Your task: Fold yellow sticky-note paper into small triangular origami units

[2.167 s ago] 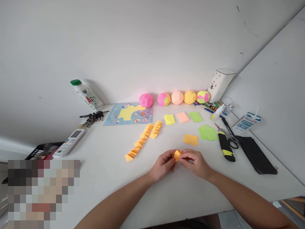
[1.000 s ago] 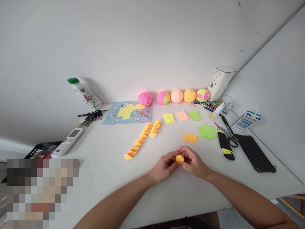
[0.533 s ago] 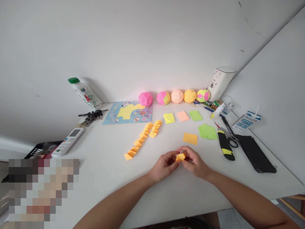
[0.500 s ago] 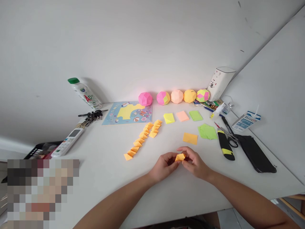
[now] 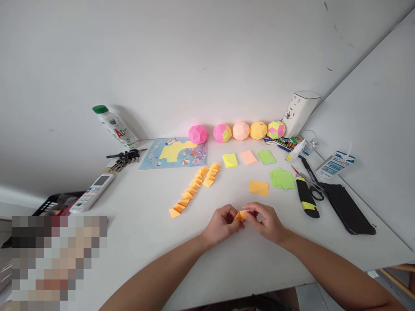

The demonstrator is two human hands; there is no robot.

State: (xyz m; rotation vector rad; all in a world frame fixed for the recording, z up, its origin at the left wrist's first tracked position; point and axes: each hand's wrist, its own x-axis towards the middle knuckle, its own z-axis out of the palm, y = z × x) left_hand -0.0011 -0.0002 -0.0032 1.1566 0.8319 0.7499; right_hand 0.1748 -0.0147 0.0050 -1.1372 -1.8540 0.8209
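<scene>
Between my two hands is a small folded orange paper piece (image 5: pixel 241 215), held just above the white table (image 5: pixel 142 259). My left hand (image 5: pixel 223 222) pinches its left side with thumb and fingers. My right hand (image 5: pixel 263 220) is closed on its right edge, thumb and index finger pressed together. Beyond my hands lies a flat orange paper sheet (image 5: pixel 258 188). To the left, two slanting rows of folded orange paper units (image 5: pixel 193 183) rest on the table. Loose green paper sheets (image 5: pixel 282 179) are spread to the right.
Several faceted paper balls (image 5: pixel 241 131) line the wall. Nearer are yellow, peach and green note stacks (image 5: pixel 230 160). At right lie a utility knife (image 5: pixel 307 196), scissors (image 5: pixel 316 192), a black pouch (image 5: pixel 349 209) and a drink carton (image 5: pixel 335 164). A bottle (image 5: pixel 116 127), keys (image 5: pixel 125 160) and a remote (image 5: pixel 92 193) occupy the left.
The folded orange paper has turned and shifted slightly left between my fingers. My right thumb and index finger have moved onto its right edge. The things on the table have stayed put.
</scene>
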